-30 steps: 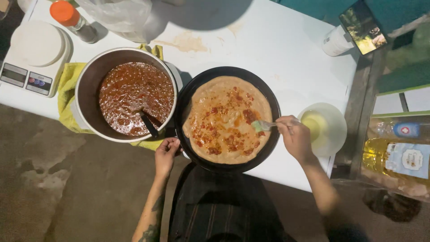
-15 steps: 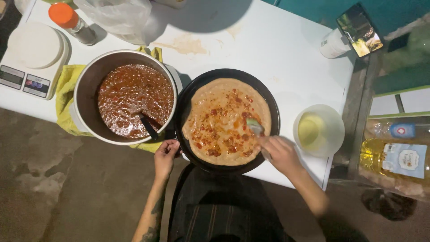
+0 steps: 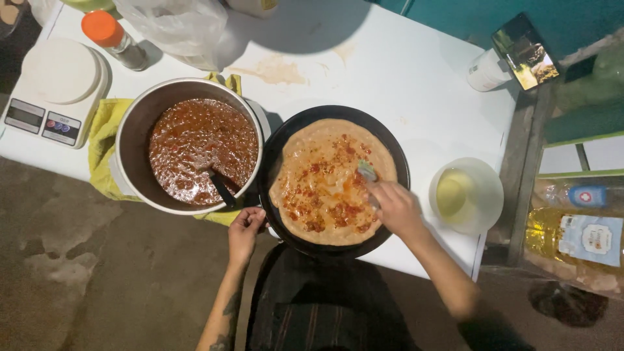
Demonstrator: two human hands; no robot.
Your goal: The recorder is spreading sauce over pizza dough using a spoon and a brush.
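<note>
White table (image 3: 403,84), frame centre: right hand (image 3: 395,207) grips brush (image 3: 367,172) over sauced flatbread (image 3: 331,181), bristles pointing up-frame; left hand (image 3: 245,229) clasps dark pan (image 3: 286,130) rim, lower left.

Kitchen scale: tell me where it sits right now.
In the head view, the white kitchen scale sits at the table's far left edge, left of the sauce pot, with the orange-capped bottle just behind it.
</note>
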